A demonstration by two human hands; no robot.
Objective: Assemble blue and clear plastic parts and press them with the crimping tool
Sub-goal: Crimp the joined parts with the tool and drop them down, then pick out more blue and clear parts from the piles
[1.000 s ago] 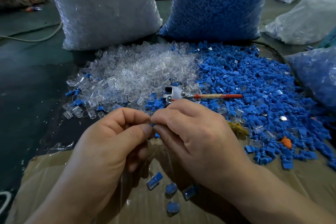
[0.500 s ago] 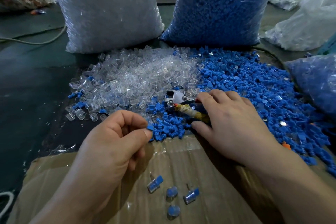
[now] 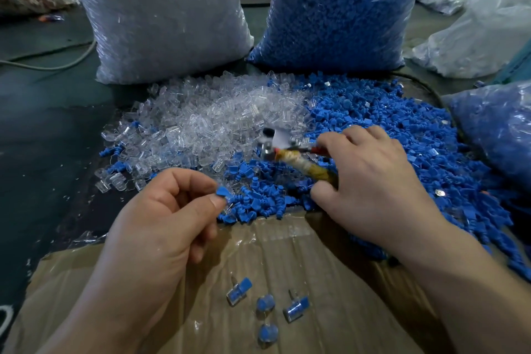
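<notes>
Left hand point(image 3: 161, 227): thumb and forefinger are pinched on a blue part point(image 3: 222, 191), held nearer than the crimping tool point(image 3: 287, 155) and to its left. Whether a clear part is already fitted on it cannot be told.
Right hand point(image 3: 370, 181): fingers are curled round the crimping tool's handles, with the thumb under the wrapped one. The tool head is blurred and sits low over the loose parts.
Step in hand: probably taking up the tool to press the piece held in the left hand.
Next move: calls for lifting the tool free, seating the piece squarely between its jaws, then squeezing.
Obstruction: loose parts crowd the tool head; one could ride up with it or lodge in the jaws.
Finished pieces point(image 3: 239, 291): four lie well nearer than the tool, on the cardboard sheet point(image 3: 339, 273).
Blue heap point(image 3: 408, 135): lies under the tool and to its right.
Clear heap point(image 3: 207, 121): lies just beyond the tool, to its left.
Bag of clear parts point(image 3: 155, 14): stands far beyond the tool, to the left.
Bag of blue parts point(image 3: 339, 8): stands far beyond the tool, to the right.
Table point(image 3: 43, 138): its dark surface shows well left of the tool.
</notes>
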